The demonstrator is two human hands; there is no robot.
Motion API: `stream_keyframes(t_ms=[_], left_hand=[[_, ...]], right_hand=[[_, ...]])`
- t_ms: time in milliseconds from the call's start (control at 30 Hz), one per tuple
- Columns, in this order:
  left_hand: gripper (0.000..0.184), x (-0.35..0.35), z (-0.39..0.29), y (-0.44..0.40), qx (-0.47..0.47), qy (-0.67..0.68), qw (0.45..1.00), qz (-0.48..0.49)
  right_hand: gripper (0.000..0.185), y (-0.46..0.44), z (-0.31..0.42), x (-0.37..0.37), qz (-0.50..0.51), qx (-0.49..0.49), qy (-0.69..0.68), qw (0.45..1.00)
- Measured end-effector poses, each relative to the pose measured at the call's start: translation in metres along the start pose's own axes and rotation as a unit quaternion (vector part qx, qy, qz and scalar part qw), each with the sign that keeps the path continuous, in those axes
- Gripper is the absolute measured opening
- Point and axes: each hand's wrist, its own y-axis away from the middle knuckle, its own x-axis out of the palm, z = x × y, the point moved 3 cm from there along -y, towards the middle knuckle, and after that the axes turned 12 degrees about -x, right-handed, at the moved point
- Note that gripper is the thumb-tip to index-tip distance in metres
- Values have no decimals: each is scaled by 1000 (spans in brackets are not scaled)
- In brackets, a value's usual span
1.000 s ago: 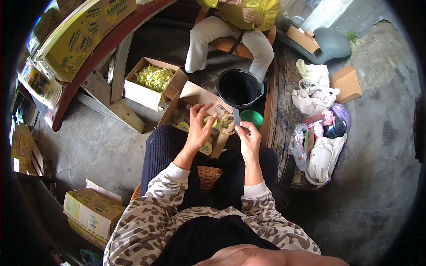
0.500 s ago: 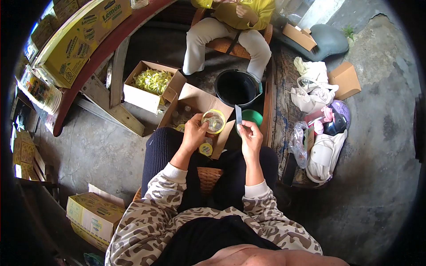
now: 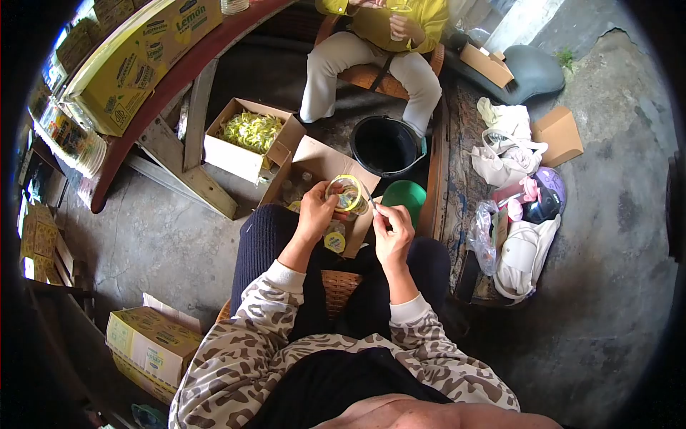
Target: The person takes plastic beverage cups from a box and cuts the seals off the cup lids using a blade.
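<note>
My left hand [image 3: 316,212] grips a clear plastic cup [image 3: 350,191] with a yellow rim, its open mouth tilted up toward me. In my right hand [image 3: 393,232] is a thin flat blade [image 3: 368,196], pinched between thumb and fingers, seen nearly edge-on. The blade's tip is at the right side of the cup's rim; whether it touches cannot be told. Under my hands stands an open cardboard box [image 3: 320,159] holding several clear cups, one with a yellow label [image 3: 334,241].
A cardboard box of yellow strips [image 3: 250,132] stands at the left. Ahead are a black bucket [image 3: 384,149] and a green basin [image 3: 406,199]. Opposite sits a person in a yellow top [image 3: 391,28] holding a cup. Bags and a helmet [image 3: 549,182] lie at the right.
My right hand has turned and moved slightly left, bringing the blade from upright beside the cup to its rim. The person opposite now shows a cup in hand.
</note>
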Motion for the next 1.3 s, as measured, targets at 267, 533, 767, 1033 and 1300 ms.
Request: stream_keyframes(t_ms=[267, 533, 767, 1033, 1300], left_hand=[[26, 0, -3, 4, -2, -15, 1000, 3], [25, -1, 4, 1, -28, -10, 999, 28], [24, -3, 7, -1, -47, -16, 998, 36], [24, -3, 8, -3, -67, -3, 997, 44], [31, 3, 1, 1, 58, -50, 997, -1]], right_hand=[[18, -6, 8, -1, 15, -55, 60, 997], [14, -5, 12, 0, 37, -59, 114, 991], [13, -4, 13, 5, 42, -46, 128, 990], [8, 11, -13, 13, 10, 120, -114, 986], [11, 14, -32, 12, -64, 297, -388, 870]])
